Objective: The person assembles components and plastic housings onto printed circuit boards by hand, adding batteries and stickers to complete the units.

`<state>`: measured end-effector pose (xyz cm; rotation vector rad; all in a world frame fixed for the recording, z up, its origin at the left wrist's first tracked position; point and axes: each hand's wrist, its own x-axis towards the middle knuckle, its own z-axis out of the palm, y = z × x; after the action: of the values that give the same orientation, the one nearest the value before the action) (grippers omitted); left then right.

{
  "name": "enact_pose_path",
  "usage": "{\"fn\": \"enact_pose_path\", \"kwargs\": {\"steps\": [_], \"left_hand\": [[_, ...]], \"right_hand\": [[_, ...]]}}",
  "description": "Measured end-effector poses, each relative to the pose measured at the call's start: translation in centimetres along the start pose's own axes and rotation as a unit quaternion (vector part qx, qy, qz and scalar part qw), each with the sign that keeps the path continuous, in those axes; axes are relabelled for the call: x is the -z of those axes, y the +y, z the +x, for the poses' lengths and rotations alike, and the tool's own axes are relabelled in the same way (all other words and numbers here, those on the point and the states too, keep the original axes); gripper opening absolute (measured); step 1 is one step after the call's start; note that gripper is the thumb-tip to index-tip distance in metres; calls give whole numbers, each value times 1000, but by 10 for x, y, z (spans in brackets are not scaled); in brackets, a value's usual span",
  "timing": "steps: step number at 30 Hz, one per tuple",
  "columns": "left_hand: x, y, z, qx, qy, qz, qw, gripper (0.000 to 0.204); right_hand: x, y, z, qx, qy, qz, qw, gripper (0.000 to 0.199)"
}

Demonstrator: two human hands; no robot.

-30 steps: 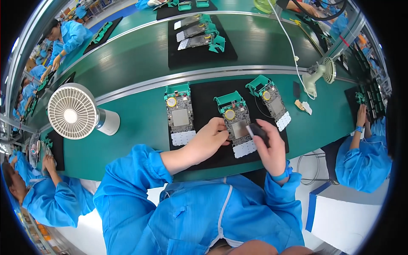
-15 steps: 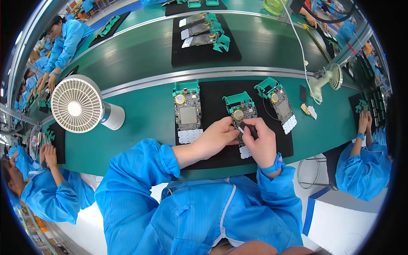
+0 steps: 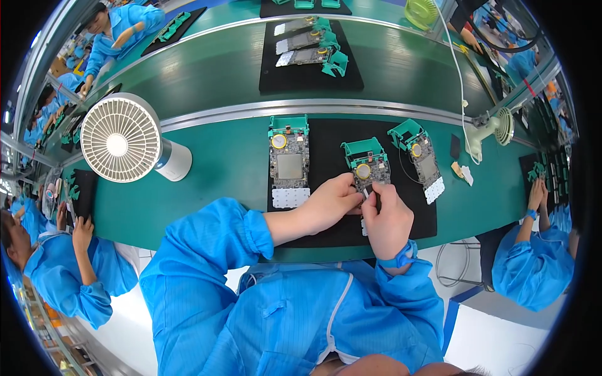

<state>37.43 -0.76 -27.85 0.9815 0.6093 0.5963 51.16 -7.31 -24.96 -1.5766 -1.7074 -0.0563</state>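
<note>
The middle circuit board, with a green plastic frame at its far end and a round yellow-rimmed part, lies on a black mat. My left hand is closed at the board's left edge, thumb and fingers gripping it. Over the lower half of the board, my right hand is closed in a pinch on a small black piece with a pale edge, mostly hidden by the fingers. A similar board lies left of my hands, another board tilted to the right; both have white dotted ends.
A white fan stands at the left; a smaller fan hangs at the right. Scraps lie beside the mat. Beyond the metal rail, more boards rest on another black mat. Co-workers in blue sit on both sides.
The view has shifted slightly, so the bench appears further right. The black piece in my right hand now sits lower against the board, more covered by fingers. My left hand keeps its hold.
</note>
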Motion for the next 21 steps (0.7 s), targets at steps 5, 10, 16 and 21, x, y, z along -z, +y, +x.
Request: {"fn": "enact_pose_path", "kwargs": {"steps": [5, 10, 16, 21], "left_hand": [[-2, 9, -5, 17, 15, 49, 999, 24], [2, 2, -1, 2, 17, 96, 995, 28], [-1, 11, -2, 43, 41, 145, 988, 27], [-1, 2, -1, 21, 62, 179, 982, 24]], "right_hand": [[18, 21, 2, -116, -121, 223, 960, 22], [39, 37, 7, -22, -145, 173, 974, 22], [38, 40, 6, 124, -140, 130, 974, 23], [34, 41, 4, 188, -157, 150, 958, 26]]}}
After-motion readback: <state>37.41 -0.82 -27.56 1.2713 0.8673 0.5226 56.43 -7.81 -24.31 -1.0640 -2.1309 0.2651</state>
